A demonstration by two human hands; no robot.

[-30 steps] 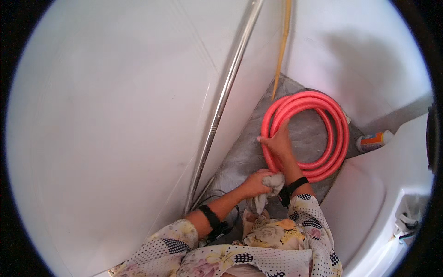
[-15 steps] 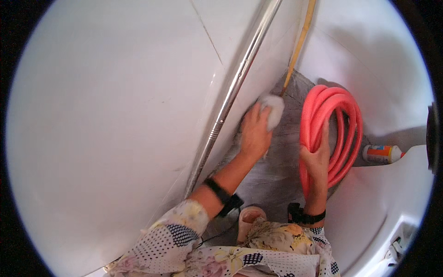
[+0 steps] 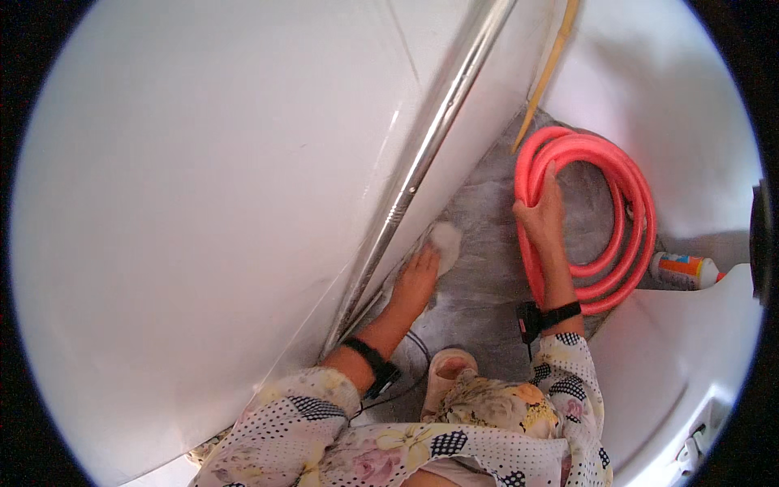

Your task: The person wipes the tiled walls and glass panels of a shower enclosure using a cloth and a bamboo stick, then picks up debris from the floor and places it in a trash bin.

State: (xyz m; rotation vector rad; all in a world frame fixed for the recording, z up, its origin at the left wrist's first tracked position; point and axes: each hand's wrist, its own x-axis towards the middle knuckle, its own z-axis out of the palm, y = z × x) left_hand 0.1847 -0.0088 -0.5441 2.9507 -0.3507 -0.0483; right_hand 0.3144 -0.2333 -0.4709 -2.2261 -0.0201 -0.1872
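My left hand (image 3: pixel 416 280) is closed on a white, sponge-like pad (image 3: pixel 447 242). It presses the pad to the grey floor (image 3: pixel 479 268), close to the foot of the white wall; the pad is slightly blurred. Farther right, my right hand (image 3: pixel 545 215) grips the left side of a coiled coral-red hose (image 3: pixel 600 146), thumb and fingers around some of its loops. The coil tilts over the floor, its far side near the back corner. Black bands with small boxes circle both my wrists.
A chrome pole (image 3: pixel 412 187) leans along the left wall (image 3: pixel 203 203). A yellowish stick (image 3: pixel 548 73) stands at the back corner. A white bottle with an orange label (image 3: pixel 686 270) lies behind the white curved fixture (image 3: pixel 665 341) at right. A dark cable (image 3: pixel 424 351) runs near my sandaled foot (image 3: pixel 449 369).
My left hand has drawn the pad nearer along the wall's foot. My right hand has moved slightly farther away, and the hose coil now spreads wider.
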